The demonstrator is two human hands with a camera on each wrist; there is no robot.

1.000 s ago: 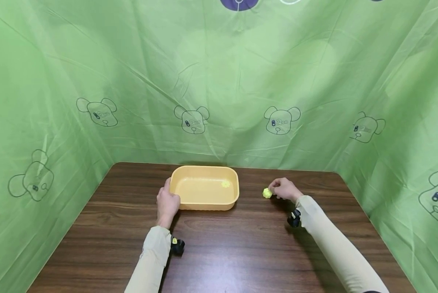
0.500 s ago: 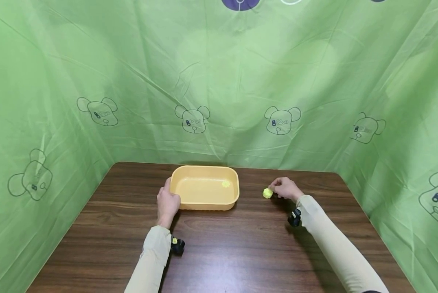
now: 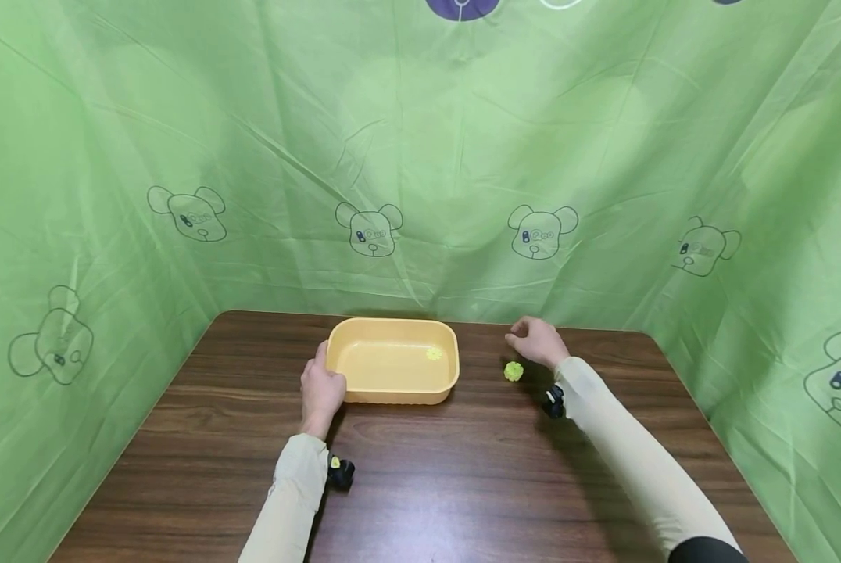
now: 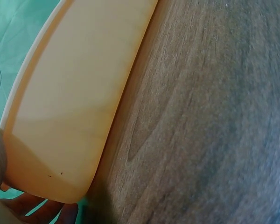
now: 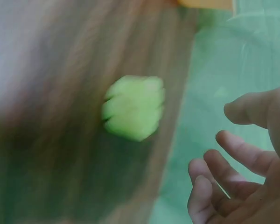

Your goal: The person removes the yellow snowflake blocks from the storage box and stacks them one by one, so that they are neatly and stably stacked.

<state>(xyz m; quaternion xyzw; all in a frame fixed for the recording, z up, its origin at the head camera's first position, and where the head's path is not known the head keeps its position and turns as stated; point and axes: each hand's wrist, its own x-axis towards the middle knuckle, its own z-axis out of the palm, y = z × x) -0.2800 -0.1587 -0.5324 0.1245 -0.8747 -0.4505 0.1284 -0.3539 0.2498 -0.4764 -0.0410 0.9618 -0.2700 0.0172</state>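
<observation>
My left hand (image 3: 322,391) grips the left end of a yellow plastic basin (image 3: 392,397). In the left wrist view, the basin's long outer wall (image 4: 79,93) fills the upper left, and the left fingers (image 4: 42,211) curl at its end. My right hand (image 3: 538,342) hovers behind a small yellow-green flower-shaped piece (image 3: 513,371) on the table. Its right fingers (image 5: 233,175) are loosely bent and spread, with nothing between them. The flower-shaped piece (image 5: 134,107) is blurred in the right wrist view, apart from the hand. A similar pale yellow flower shape (image 3: 433,354) shows inside the basin.
The dark wood-grain table (image 3: 420,485) ends close behind the basin. A green curtain (image 3: 456,156) printed with bear heads hangs at the back and both sides. Each wrist carries a small black camera (image 3: 341,474).
My right hand has let go of the flower-shaped piece and moved up, toward the table's back edge. The piece stays in place. My left hand and the basin have not moved.
</observation>
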